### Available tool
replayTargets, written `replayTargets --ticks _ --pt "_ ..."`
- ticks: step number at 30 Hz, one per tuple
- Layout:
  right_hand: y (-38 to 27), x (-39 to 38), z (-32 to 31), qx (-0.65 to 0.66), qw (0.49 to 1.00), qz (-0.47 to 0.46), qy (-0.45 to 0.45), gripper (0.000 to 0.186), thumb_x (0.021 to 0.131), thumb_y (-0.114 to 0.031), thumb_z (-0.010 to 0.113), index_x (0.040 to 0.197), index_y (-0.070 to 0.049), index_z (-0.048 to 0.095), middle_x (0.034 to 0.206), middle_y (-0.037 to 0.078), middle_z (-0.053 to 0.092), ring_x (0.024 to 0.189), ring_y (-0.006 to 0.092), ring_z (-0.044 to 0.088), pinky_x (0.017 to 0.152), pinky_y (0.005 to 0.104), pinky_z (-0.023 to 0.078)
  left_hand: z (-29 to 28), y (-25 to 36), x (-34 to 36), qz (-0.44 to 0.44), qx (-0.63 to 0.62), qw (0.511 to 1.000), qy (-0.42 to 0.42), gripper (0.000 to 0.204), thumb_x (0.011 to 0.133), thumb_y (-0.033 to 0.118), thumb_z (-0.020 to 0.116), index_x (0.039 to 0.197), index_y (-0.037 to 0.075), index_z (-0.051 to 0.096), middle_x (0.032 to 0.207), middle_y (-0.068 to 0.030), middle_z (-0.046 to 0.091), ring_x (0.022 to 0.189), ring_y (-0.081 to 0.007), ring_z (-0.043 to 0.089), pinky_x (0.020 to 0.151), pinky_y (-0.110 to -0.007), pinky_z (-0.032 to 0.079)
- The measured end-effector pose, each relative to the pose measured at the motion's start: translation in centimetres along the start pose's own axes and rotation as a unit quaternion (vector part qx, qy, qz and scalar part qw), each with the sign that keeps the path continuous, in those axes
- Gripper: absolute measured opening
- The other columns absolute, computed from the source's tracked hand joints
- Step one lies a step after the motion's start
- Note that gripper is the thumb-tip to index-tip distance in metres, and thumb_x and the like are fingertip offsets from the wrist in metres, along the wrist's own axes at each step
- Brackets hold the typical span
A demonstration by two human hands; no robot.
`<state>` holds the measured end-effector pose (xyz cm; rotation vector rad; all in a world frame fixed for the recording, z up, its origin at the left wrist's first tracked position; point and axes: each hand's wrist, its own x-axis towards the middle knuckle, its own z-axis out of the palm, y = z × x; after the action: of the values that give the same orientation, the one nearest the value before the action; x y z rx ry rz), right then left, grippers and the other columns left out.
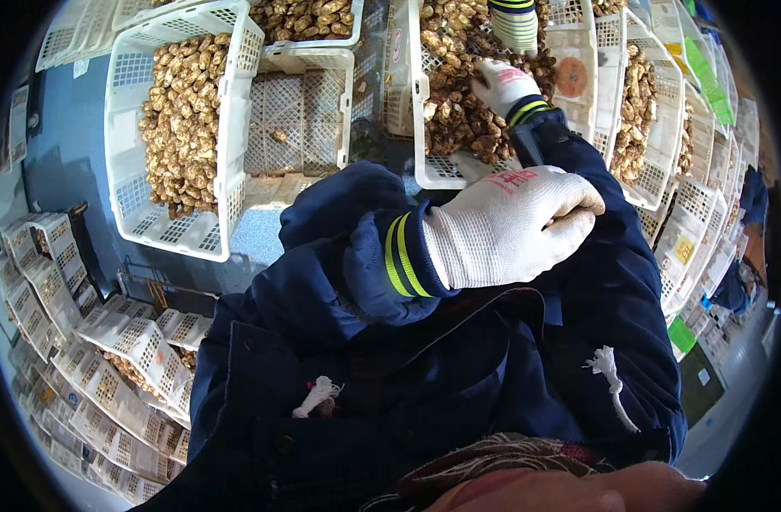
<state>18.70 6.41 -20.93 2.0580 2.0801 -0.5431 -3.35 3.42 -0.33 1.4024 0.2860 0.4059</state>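
Observation:
My left hand [518,226], in a white knit glove with red print, is held before my chest with its fingers curled closed. A small light bit shows between the fingers, too hidden to name. Farther off, my right hand [506,88], gloved likewise, reaches over a white plastic crate [421,98] of brown bulb-like pieces [467,128]. It is at the heap; its fingertips are hard to make out, so I cannot tell whether it grips anything. A co-worker's sleeve and gloved hand [515,30] come into the same crate from the far side.
Left stands a white crate [124,162] heaped with paler tan bulb-like pieces [186,119]. Beside it, a slatted crate [275,128] holds one small piece on its base. Stacked crates [655,128] line the right, and more stacks [92,375] stand at lower left on the blue floor.

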Motion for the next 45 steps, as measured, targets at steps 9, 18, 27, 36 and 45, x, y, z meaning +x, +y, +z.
replayTargets --ticks 9,18,27,36,45 --pt "-3.0 2.1 0.5 -0.067 0.982 0.004 -0.175 0.051 0.087 -0.026 0.051 0.137 -0.018 0.047 0.120 0.014 0.061 0.110 0.0316 0.059 0.088 0.0424 0.051 -0.2 -0.2 0.2 -0.038 -0.054 0.998 -0.002 0.023 0.094 0.012 0.056 0.112 0.000 0.060 0.097 -0.0101 0.065 0.089 -0.0179 0.064 0.080 -0.028 0.050" --pt "-2.7 1.6 -1.8 0.007 0.972 0.007 -0.233 0.066 0.080 -0.028 0.059 0.142 -0.013 0.039 0.126 0.020 0.058 0.113 0.0332 0.058 0.091 0.0411 0.050 -0.7 0.7 0.2 -0.072 -0.063 0.995 -0.014 0.023 0.094 0.011 0.055 0.114 -0.001 0.060 0.093 -0.0092 0.065 0.087 -0.0170 0.064 0.078 -0.028 0.050" --pt "-1.8 1.6 -0.9 0.120 0.989 -0.039 0.081 0.040 0.083 -0.022 0.060 0.122 -0.012 0.057 0.113 0.018 0.058 0.102 0.0354 0.059 0.087 0.0411 0.050 -0.2 0.0 0.3 -0.062 -0.096 0.993 -0.008 0.023 0.095 0.010 0.054 0.114 0.000 0.060 0.093 -0.0068 0.065 0.084 -0.0127 0.062 0.075 -0.025 0.049" --pt "-4.0 5.4 3.2 -0.030 0.996 -0.018 -0.088 0.029 0.091 -0.028 0.053 0.115 -0.016 0.062 0.110 0.012 0.062 0.098 0.0302 0.063 0.077 0.0406 0.052 -0.5 0.2 0.5 -0.080 -0.146 0.986 -0.006 0.025 0.095 0.009 0.054 0.117 -0.001 0.058 0.102 -0.0079 0.064 0.094 -0.0142 0.062 0.085 -0.026 0.049" --pt "-3.9 4.0 2.5 -0.065 0.989 -0.065 -0.118 0.046 0.081 -0.016 0.058 0.126 -0.023 0.058 0.114 0.013 0.057 0.104 0.0319 0.060 0.085 0.0410 0.051 -0.3 0.1 0.5 -0.095 -0.177 0.980 -0.016 0.024 0.097 0.010 0.052 0.118 0.000 0.058 0.100 -0.0065 0.065 0.092 -0.0107 0.061 0.081 -0.023 0.049"
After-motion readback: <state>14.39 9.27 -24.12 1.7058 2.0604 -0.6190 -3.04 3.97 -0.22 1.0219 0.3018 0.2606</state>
